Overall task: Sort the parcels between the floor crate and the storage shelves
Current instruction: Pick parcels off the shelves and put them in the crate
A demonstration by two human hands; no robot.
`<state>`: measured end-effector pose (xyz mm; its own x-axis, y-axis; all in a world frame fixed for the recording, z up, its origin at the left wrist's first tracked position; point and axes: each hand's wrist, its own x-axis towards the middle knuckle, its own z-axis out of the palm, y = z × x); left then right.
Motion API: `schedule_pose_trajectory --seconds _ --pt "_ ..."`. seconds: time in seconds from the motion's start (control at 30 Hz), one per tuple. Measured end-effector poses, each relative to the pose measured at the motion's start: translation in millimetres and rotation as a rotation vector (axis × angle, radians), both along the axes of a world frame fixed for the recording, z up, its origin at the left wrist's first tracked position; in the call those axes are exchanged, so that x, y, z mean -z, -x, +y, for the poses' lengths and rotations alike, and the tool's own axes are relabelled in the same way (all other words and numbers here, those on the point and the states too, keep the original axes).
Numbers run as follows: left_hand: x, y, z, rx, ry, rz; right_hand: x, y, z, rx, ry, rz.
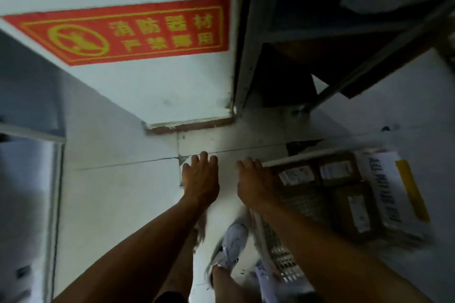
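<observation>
Both hands hang over the pale tiled floor (pixel 123 192), fingers loose and holding nothing — the left hand (pixel 200 177) just left of the white perforated plastic crate (pixel 275 248), the right hand (pixel 254 183) over its near corner. Brown cardboard parcels (pixel 344 187) with white labels fill the crate; grey metal shelves (pixel 307 32) stand beyond it.

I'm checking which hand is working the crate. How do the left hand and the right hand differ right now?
The left hand hangs over bare floor tile, touching nothing visible, while the right hand reaches over the corner rim of the crate of parcels. The right hand's fingers hide past the rim; the left's show. Both are extended downward, backs up, holding no parcel.
</observation>
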<state>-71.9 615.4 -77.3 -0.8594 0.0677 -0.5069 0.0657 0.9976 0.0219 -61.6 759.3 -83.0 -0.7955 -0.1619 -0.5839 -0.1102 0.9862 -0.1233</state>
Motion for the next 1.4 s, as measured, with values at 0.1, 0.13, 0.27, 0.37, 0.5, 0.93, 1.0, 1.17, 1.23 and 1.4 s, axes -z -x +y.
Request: schedule_pose_trajectory --seconds 0.1,0.13,0.27,0.37,0.5,0.93,1.0,1.17,1.23,1.4 --pt "-14 -7 -58 -0.167 0.008 0.005 -16 16 -61 -0.157 0.053 0.019" --pt "-18 -12 -78 -0.222 0.016 0.005 -21 20 -83 -0.207 0.074 0.03" --pt "-23 -39 -162 -0.43 0.054 0.012 -35 24 -177 -0.433 0.136 0.073" --pt "-27 -67 -222 -0.598 0.071 0.031 -44 16 -247 -0.623 0.129 0.097" --pt "-36 -117 -290 -0.799 0.085 0.058 -57 -3 -331 -0.829 0.15 0.177" --pt "-55 -311 -428 -1.434 0.058 0.105 -63 -141 -547 -1.282 0.205 0.145" --pt "-51 -336 -439 -1.496 0.043 0.127 -59 -166 -567 -1.322 0.209 0.119" --pt "-36 -379 -474 -1.755 -0.15 0.261 -40 -207 -618 -1.27 0.291 0.018" --pt "-28 -388 -490 -1.878 -0.264 0.31 -30 -215 -641 -1.141 0.365 -0.099" --pt "-2 -400 -523 -1.989 -0.36 0.391 -10 -217 -718 -0.683 0.514 -0.266"
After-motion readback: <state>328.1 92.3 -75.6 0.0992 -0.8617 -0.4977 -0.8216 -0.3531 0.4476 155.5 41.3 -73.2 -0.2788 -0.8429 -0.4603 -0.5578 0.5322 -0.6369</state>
